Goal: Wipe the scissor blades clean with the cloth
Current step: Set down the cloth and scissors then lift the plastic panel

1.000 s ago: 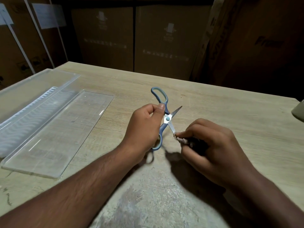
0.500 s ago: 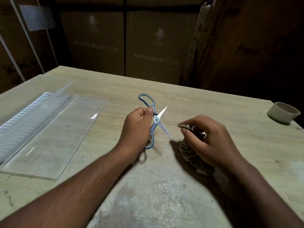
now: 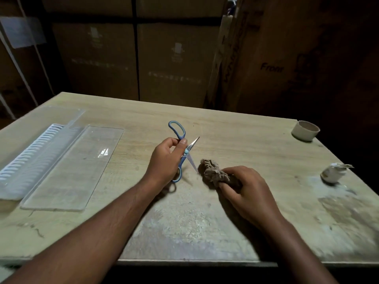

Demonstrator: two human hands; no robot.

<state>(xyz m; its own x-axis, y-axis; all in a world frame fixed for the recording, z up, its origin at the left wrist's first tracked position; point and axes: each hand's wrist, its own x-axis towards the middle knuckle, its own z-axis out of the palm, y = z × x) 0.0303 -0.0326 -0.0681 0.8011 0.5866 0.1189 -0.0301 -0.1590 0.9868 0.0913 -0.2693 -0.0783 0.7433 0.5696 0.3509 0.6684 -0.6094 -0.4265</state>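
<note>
Stacked cardboard boxes back a worn wooden table (image 3: pixel 235 140). Left hand (image 3: pixel 166 158) grips the scissors (image 3: pixel 185 152) at the handles, blades spread open, above table centre. Right hand (image 3: pixel 244 187) clutches the bunched cloth (image 3: pixel 213 173), just beside the near blade tip. Wiping appears in progress; next, draw the cloth along each blade.

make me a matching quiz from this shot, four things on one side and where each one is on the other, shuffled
Things:
1. scissors
2. cloth
3. cup
4. clear sheet

Places:
A. far right corner of the table
B. in the left hand
C. flat on the table's left side
D. in the right hand

Pairs: 1-B, 2-D, 3-A, 4-C
</note>
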